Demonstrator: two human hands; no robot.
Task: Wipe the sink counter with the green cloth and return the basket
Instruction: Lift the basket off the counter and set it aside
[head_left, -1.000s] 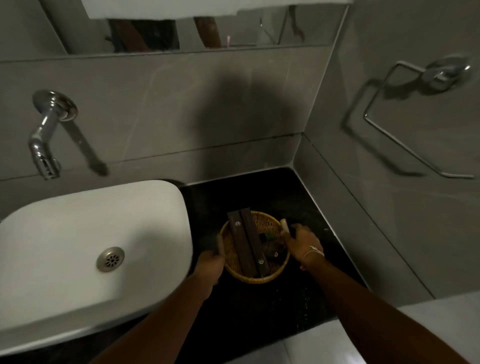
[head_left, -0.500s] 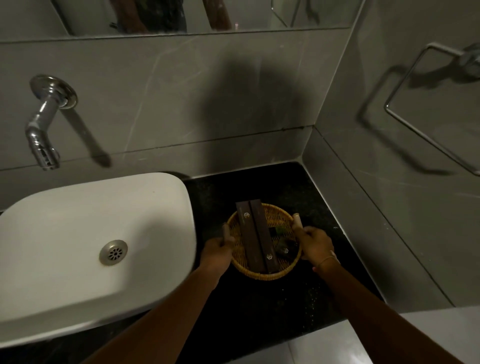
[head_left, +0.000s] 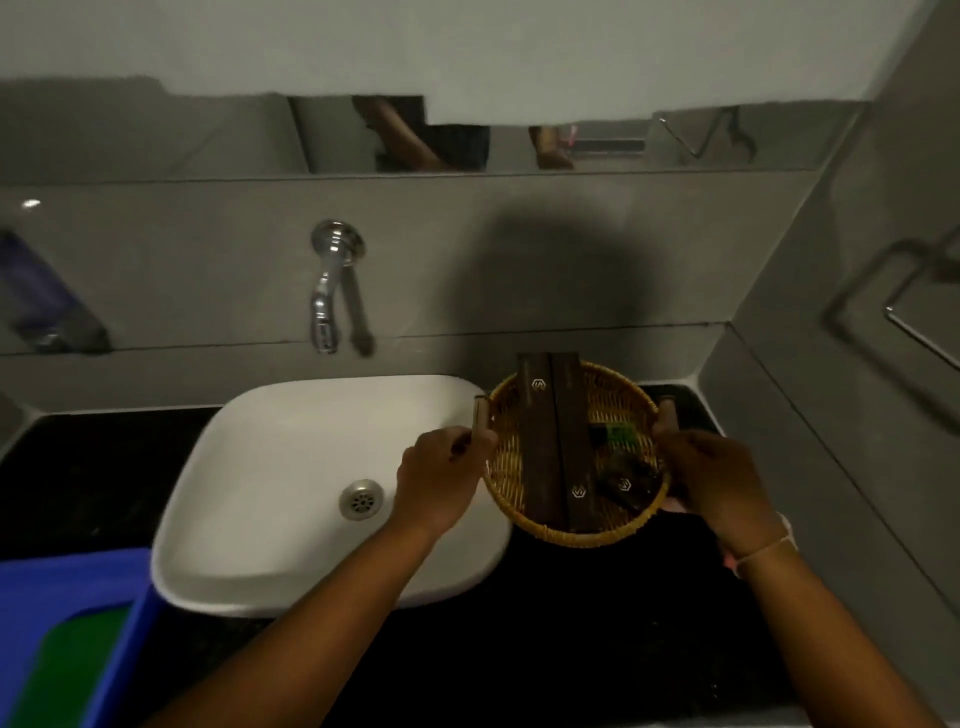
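A round wicker basket (head_left: 613, 395) is lifted above the black counter (head_left: 571, 623), right of the white sink (head_left: 291, 467). My left hand (head_left: 441, 483) grips its left handle and my right hand (head_left: 717, 483) grips its right handle. Two long dark boxes (head_left: 550, 441) and small dark packets (head_left: 623, 478) lie inside it. A green cloth (head_left: 67, 670) lies in a blue tub (head_left: 67, 571) at the bottom left.
A chrome tap (head_left: 330, 291) juts from the grey wall above the sink. A towel ring (head_left: 914, 306) hangs on the right wall. A mirror runs along the top. A bluish dispenser (head_left: 36, 296) is mounted at the far left.
Both hands have raised the basket off the counter and it sits nearer the sink edge. The view has swung left, bringing in the blue tub and the green cloth.
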